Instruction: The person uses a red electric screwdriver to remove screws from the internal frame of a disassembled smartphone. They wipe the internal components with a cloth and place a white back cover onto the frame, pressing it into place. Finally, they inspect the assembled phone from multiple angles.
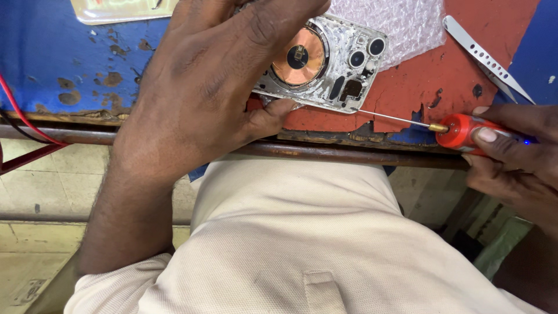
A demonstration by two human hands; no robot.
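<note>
Two bare hands work at an opened phone back housing [325,61], which lies on the worn blue-and-red tabletop [407,87] and serves as the landmark for everything else. The left hand [215,81] is spread flat over the housing's left part, fingers loosely apart and pressing down, the thumb [270,116] touching the housing's lower edge; the fingertips run out of view at the top, so how they end cannot be told. Showing beside that hand are the housing's round copper coil [299,56], and to the right of the coil the camera lens openings [366,52]. The right hand [514,157], well to the right of the housing and lower, has its fingers closed around a red electric screwdriver [471,132]; one fingertip [485,135] lies on top of the red barrel. The screwdriver's thin metal bit [395,118] reaches leftward and its tip meets the housing's lower right corner. A sheet of bubble wrap [401,23] lies under and just beyond the housing's right end. Steel tweezers [485,58] rest further right of the housing, apart from both hands. Red and black wires [23,119] cross the table's edge far to the housing's left.
</note>
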